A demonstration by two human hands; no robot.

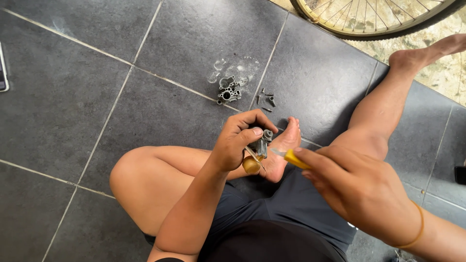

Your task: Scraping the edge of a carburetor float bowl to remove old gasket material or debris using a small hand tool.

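My left hand (239, 140) grips a small grey metal engine part (261, 144) with a round brass-coloured piece (251, 165) hanging under it, held above my crossed leg and foot. My right hand (357, 187) holds a yellow-handled tool (295, 158), its thin metal tip (277, 152) pointing left at the metal part, almost touching it. A thin band circles my right wrist. Both hands are over my lap, where I sit on the floor in dark shorts.
On the dark grey tiled floor (73, 97) ahead lies another grey metal casting (228, 90) beside a few small screws and bits (266, 98), near a wet patch. A bicycle wheel (374, 19) stands at the top right. A dark object edge (2, 68) shows far left.
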